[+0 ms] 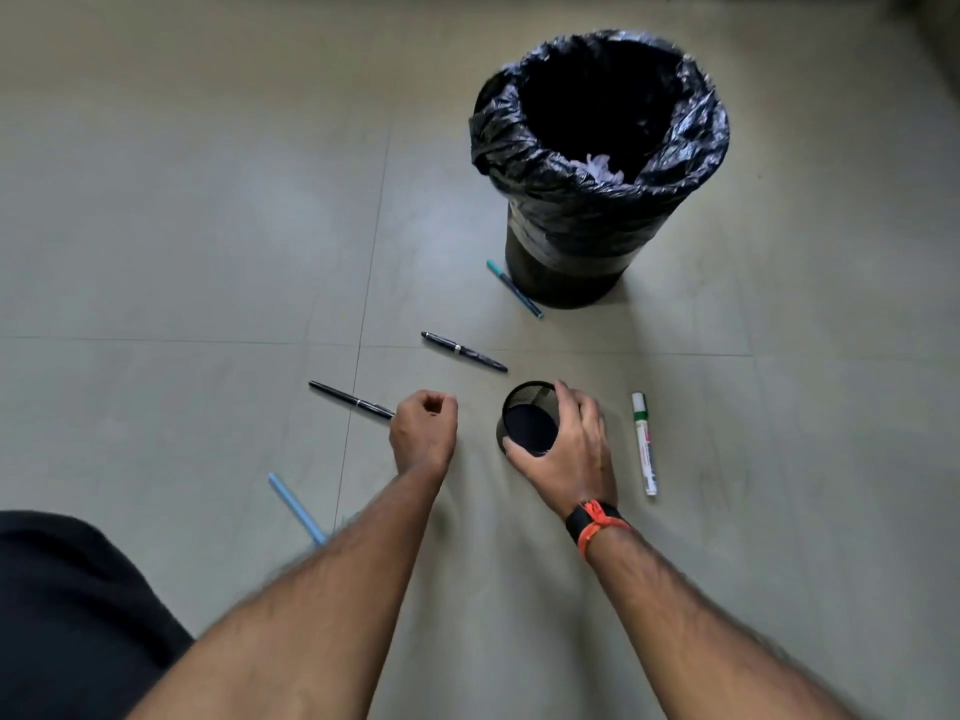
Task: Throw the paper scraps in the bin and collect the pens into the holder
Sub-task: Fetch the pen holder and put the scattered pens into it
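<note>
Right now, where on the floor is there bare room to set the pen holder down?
Bare tile lies right of the white marker and across the upper left, beyond the black pen. It is crowded between the bin and the holder gripped by the right hand, around the dark pen and teal pen.

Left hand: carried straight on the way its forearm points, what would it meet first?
The left hand heads up the frame, slightly right. The dark fountain pen looks first in line, though height above the floor is unclear. The black pen lies just left.

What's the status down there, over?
Right hand gripping holder; left hand at black pen. Paper in bin. Five pens on floor. Nothing blocking.
</note>
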Available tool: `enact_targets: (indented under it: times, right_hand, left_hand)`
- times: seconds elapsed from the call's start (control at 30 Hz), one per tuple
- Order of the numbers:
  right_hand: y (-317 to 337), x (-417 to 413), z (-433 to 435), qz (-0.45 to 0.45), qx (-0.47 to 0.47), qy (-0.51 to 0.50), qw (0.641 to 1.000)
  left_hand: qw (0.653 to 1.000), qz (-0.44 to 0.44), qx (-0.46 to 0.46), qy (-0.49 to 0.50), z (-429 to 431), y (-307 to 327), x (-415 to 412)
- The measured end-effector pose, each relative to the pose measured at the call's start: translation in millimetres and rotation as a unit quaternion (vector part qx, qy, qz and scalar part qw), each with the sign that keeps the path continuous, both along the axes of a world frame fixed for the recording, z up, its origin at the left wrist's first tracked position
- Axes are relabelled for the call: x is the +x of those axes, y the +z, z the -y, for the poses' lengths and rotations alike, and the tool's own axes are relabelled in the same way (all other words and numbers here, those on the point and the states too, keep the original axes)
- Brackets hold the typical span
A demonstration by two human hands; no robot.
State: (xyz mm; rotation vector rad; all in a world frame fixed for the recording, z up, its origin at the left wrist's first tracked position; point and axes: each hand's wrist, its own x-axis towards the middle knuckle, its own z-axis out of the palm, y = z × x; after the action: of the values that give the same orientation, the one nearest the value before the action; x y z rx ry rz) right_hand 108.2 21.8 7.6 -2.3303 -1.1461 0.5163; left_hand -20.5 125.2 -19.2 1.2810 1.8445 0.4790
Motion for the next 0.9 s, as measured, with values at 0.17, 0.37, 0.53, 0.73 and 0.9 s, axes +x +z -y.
enact_targets:
  times: [0.17,0.37,0.53,0.73,0.9]
  right_hand:
    - [-1.3,-4.9,-2.7,-0.011,-0.002,0.020,1.000]
    - [1.7,-5.9,10.0,-0.042,-0.009,0.021,0.999]
    - [4.4,12.9,-14.2,-0.060,0.113,-0.103,0.986]
    - [9.8,59.9,-56.7,-0.038,0.049,-0.080,0.995]
    - [-6.7,88.4,-93.0,-0.008,-0.039,0.091,0.995]
  left_hand:
    - [1.000,-0.019,-0.005,-0.024,6.0,-0.3,-7.4]
    - [1.000,0.028,-0.008,0.011,-3.9,14.4,10.0]
    - [1.000,0.014,0.006,-0.025,-28.5,8.8,3.2]
    - [0.957,-0.088,0.064,-0.270,-54.1,-4.3,7.4]
    - [0.887,-0.215,0.046,-0.406,-77.4,-11.4,16.5]
